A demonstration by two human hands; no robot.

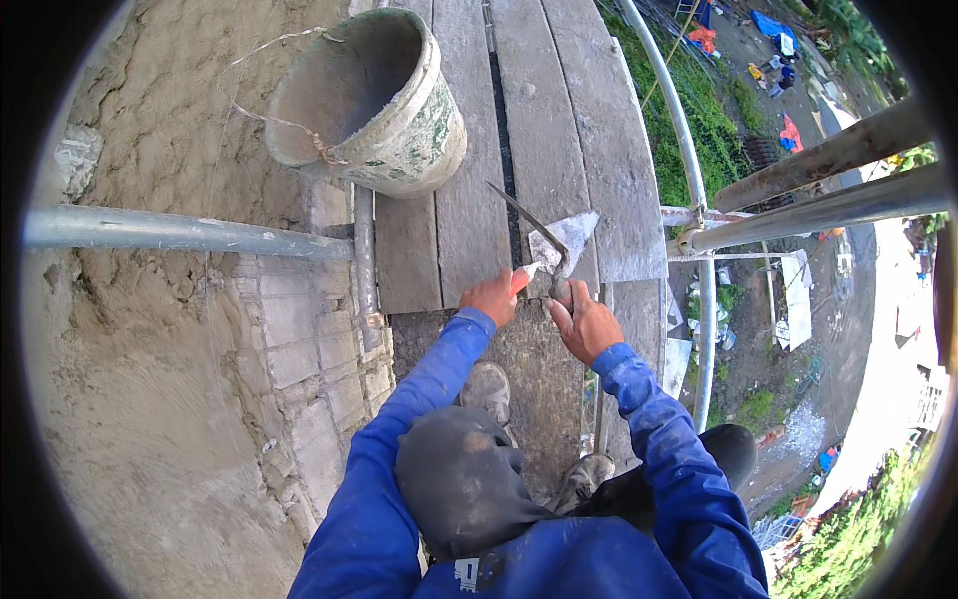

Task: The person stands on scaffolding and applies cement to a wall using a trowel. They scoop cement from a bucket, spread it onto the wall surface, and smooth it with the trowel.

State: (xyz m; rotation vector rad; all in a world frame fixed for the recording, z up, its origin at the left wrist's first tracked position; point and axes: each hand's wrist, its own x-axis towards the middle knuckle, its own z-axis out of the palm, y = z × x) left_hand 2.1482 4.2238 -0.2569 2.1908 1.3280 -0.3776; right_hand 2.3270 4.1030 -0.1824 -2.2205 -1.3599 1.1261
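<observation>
My left hand [491, 298], fingers closed, grips a small orange-and-white item [520, 279], perhaps a scraper, close to the trowel. Just right of it, my right hand [584, 324] is wrapped round the handle of a trowel [562, 273] with a bent metal neck. A pale, roughly triangular piece [577, 228] lies behind that neck over the boards; whether it is blade or a separate piece I cannot tell. Beyond my hands, at upper left, a mortar-stained bucket [424, 140] with a thin handle stands on the plank platform [464, 245].
A rough mortar-and-block wall [160, 359] borders the left, crossed by a metal pipe [180, 228]. Scaffold railings [788, 215] run along the right, with ground, grass and scattered items far below and distant small figures [783, 80]. My boots [484, 389] stand on the planks.
</observation>
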